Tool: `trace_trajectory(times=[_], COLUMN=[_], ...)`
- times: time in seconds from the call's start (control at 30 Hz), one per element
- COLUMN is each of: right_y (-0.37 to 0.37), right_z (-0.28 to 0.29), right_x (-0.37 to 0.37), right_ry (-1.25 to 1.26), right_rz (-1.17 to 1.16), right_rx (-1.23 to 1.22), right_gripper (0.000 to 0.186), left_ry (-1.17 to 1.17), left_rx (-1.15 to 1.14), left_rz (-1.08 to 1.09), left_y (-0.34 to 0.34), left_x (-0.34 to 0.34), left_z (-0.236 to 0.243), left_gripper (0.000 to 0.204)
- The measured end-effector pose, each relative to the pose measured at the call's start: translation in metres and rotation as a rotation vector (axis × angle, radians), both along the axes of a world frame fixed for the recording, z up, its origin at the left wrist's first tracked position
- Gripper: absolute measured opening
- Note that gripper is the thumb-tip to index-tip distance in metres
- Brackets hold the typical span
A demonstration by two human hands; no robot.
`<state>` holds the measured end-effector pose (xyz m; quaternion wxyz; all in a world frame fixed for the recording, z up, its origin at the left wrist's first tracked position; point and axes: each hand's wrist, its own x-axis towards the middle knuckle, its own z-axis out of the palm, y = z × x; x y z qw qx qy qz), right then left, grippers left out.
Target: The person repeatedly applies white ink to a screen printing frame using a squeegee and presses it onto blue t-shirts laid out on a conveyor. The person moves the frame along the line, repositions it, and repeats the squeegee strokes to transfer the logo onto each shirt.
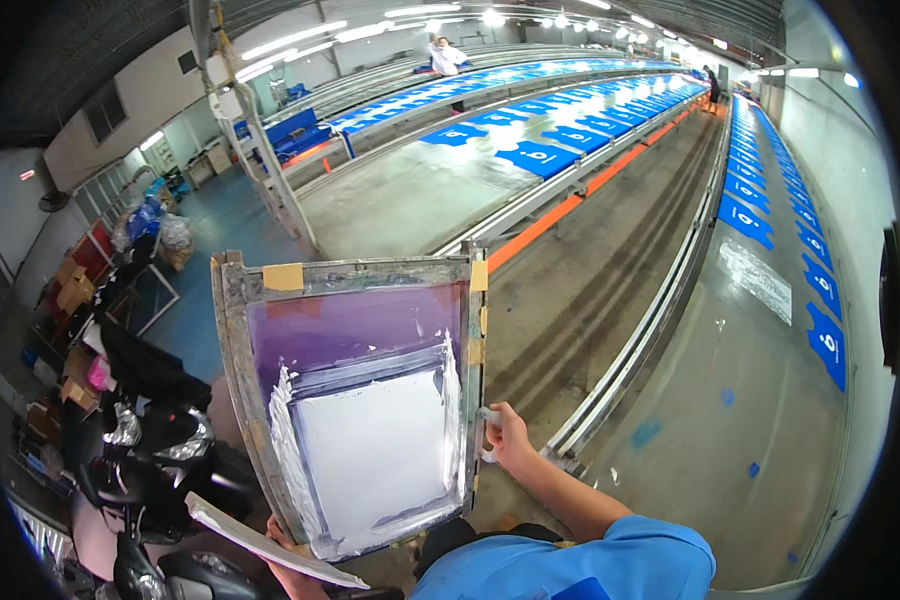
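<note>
You seem to be at a carrying step, with the screen (380, 450) raised just in front of your body, your right hand (511, 438) curled round its handle (490, 416) and your left hand (292, 582) at the blade (255, 540), its closure hard to tell. Moving on likely calls for steady support; purple shows above a white panel, thick white paste smeared down both sides.

Head view: worn fisheye, upright, aimed forward and down. Wearer's blue fabric shirt (580, 560) and grey-edged rectangular purple-and-white screen (370, 410) sit close; long grey worktop (690, 420) at right recedes far off.
</note>
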<state>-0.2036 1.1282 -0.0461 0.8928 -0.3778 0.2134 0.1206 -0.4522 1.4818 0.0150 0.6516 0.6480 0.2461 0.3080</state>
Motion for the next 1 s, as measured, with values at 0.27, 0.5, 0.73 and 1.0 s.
trace_trajectory(times=[0.27,0.5,0.73,1.0], right_y=[-0.047,-0.140,-0.183,-0.284], right_z=[-0.006,0.015,-0.010,0.003], right_x=[0.104,0.104,0.095,0.144], right_ry=[0.071,0.035,0.101,0.274], right_rz=[-0.358,-0.751,-1.218,-1.374], right_rx=[-0.086,-0.077,0.023,0.008], right_gripper=[0.032,0.031,0.027,0.036], left_ry=[0.010,-0.071,-0.051,-0.052], left_rx=[0.005,-0.373,-0.440,-0.555], left_rz=[-0.295,-0.881,-1.398,-1.578], left_y=[-0.009,-0.060,-0.179,-0.316], left_x=[0.233,0.442,0.590,0.703], left_z=[0.039,0.042,0.058,0.051], left_gripper=[0.040,0.088,0.090,0.078])
